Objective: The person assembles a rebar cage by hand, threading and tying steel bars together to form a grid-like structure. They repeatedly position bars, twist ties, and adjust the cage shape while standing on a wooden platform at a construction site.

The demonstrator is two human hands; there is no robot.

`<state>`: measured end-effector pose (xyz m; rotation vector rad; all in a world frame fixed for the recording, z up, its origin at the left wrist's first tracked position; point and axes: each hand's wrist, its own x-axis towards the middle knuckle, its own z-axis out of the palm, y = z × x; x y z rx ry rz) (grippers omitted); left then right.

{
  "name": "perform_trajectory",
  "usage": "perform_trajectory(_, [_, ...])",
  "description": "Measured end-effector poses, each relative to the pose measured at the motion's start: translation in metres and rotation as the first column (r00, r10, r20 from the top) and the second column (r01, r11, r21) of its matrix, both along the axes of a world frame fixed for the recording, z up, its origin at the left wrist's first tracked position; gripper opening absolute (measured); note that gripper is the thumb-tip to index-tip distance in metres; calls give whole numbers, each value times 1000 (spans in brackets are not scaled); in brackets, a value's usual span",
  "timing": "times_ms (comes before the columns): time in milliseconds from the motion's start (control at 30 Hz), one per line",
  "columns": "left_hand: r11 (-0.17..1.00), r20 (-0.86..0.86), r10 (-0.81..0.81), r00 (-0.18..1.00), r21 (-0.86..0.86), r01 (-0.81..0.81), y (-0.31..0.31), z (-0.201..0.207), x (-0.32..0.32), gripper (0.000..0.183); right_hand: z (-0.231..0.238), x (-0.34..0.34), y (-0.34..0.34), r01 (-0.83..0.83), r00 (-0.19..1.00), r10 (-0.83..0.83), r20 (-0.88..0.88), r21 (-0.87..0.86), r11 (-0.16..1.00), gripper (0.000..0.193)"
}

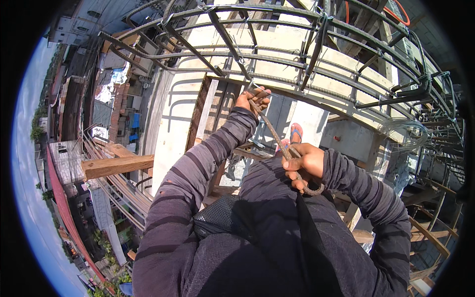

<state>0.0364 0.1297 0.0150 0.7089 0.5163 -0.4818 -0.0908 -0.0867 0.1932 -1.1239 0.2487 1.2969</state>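
Note:
My right hand [304, 162] is wrapped around a rusty metal tying hook [270, 127], a thin bent rod whose curved end shows below my fist. The rod slants up and left to my left hand [251, 99]. There, my left fingers are closed around thin tie wire [253, 84] beside the rod's upper end; the fingers partly hide the contact. Just above them runs the lower bar of a rebar cage [292, 63], made of long ribbed bars and cross stirrups tied with wire.
Pale formwork boards [180, 114] frame an opening below the cage. A sandalled foot [296, 132] stands on a narrow ledge under me. Coiled wire [402, 133] hangs at the right. A timber [118, 166] juts out at left, with rooftops far below.

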Motion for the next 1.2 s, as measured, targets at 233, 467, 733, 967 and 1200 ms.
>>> perform_trajectory(233, [982, 14, -155, 988, 114, 152, -24, -12, -6, 46, -33, 5, -23, -176, 558, 709, 430, -774, 608, 38])
perform_trajectory(467, [392, 57, -685, 727, 869, 302, 54, 20, -10, 39, -92, -2, -44, -11, 482, 817, 316, -930, 366, 49])
perform_trajectory(733, [-438, -217, -523, 825, 898, -42, 145, -18, -64, 82, -141, -10, -57, -79, 696, 453, 557, -568, 819, 23])
perform_trajectory(967, [-442, -264, -482, 836, 897, 29, 144, -24, -81, 83, -164, -8, -48, 31, 690, 429, 584, -615, 788, 29])
perform_trajectory(1200, [-297, -342, -464, 817, 929, 220, 149, -16, -77, 92, -189, 3, -75, -2, 999, 3, 34, -26, 1000, 22])
